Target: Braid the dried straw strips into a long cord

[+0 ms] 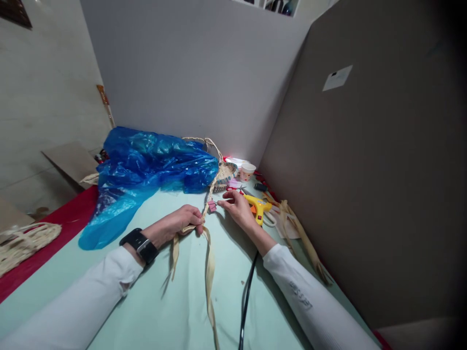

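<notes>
A braided strand of pale dried husk (210, 192) runs down from the back of the table toward me. My left hand (185, 221) is closed on its lower end in a pinch. Below those fingers hang loose flat husk strips, one long (210, 272) and one shorter (175, 250). A pink binder clip (212, 206) sits on the braid just above my left hand. My right hand (238, 210) is at the clip from the right, with thumb and fingertips closed on its wire handles.
A blue plastic bag (146, 163) covers the back left. Beyond my right hand are a small woven basket (228, 172), a paper cup (247, 171) and a yellow glue gun (260, 208). A black cord (248, 296) crosses the front. Husk bundles (306, 238) lie right; a woven piece (29, 243) lies left.
</notes>
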Available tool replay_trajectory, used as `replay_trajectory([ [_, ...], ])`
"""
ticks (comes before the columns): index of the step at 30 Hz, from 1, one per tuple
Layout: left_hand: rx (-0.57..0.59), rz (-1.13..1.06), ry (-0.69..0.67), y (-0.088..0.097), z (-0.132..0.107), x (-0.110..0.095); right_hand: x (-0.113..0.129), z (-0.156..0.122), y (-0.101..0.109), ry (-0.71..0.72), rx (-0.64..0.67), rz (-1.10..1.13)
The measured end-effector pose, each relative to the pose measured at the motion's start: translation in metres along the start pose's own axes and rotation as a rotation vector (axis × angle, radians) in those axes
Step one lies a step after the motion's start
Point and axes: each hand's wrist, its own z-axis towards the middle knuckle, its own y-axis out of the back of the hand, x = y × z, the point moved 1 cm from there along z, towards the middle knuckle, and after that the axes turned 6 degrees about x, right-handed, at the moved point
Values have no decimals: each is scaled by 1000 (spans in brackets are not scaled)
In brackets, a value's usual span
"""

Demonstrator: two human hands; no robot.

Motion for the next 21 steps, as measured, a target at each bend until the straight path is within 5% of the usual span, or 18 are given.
replay_trajectory([
  [5, -32, -36, -68, -9, -12, 3, 27, -26, -7, 8, -29, -155],
  [15, -21, -110, -187, -27, -32, 1, 59, -59, -27, 51, 477, -59],
  [21, -8, -51, -149, -27, -36, -2, 56, -58, -22, 7, 592, 42],
])
